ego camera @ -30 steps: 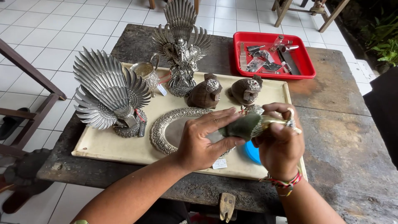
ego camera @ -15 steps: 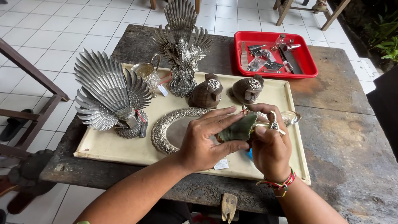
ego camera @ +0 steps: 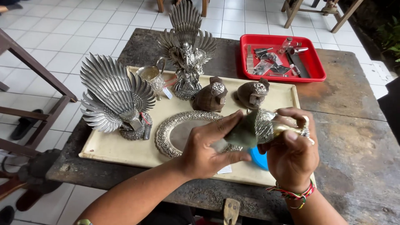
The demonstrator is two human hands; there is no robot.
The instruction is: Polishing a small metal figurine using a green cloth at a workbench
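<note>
- Gripped in the right hand (ego camera: 291, 156), a small silver ornament (ego camera: 266, 129) is held above the near right part of a cream tray (ego camera: 125, 152), fingers curled over its top and thumb pressed against its side.
- Left hand (ego camera: 208, 148) presses a dark green cloth (ego camera: 241, 133) against the ornament, fingers stretched flat along the cloth and thumb tucked beneath it.
- Both forearms reach in from the near edge of a worn stone table (ego camera: 354, 137); the right wrist wears a red woven bracelet (ego camera: 291, 195).
- Just under the hands, a blue object (ego camera: 259, 158) shows partly, its kind unclear.
- On the tray stand a fan-tailed silver bird (ego camera: 114, 98), an oval embossed silver dish (ego camera: 179, 131), a small silver cup (ego camera: 152, 77), a winged silver figure (ego camera: 187, 50) and two dark rounded figurines (ego camera: 212, 95) with silver caps.
- Beyond the tray, well apart from the hands, a red tray (ego camera: 316, 68) holds small metal tools.
</note>
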